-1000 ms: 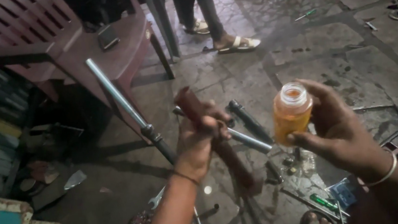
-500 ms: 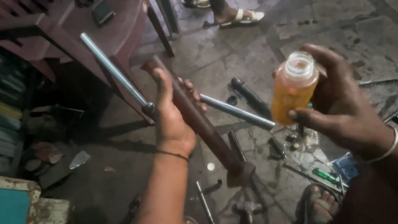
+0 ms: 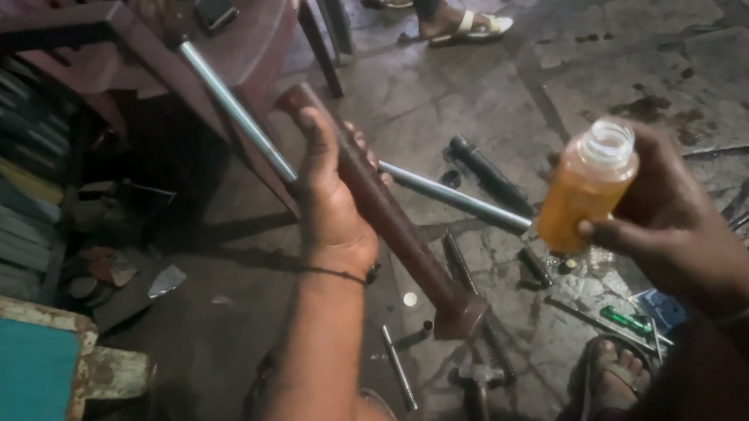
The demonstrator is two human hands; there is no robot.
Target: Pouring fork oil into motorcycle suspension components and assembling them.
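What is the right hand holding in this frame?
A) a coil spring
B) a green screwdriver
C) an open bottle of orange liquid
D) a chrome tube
C: the right hand grips a small uncapped bottle filled with orange liquid, while the left hand holds the rusty brown tube.

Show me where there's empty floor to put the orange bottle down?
The widest bare patch is the stone floor beyond the right hand and its orange bottle, short of the sandalled feet. It is crowded below the left hand and its brown tube: a spring, bolts and a green tool lie there.
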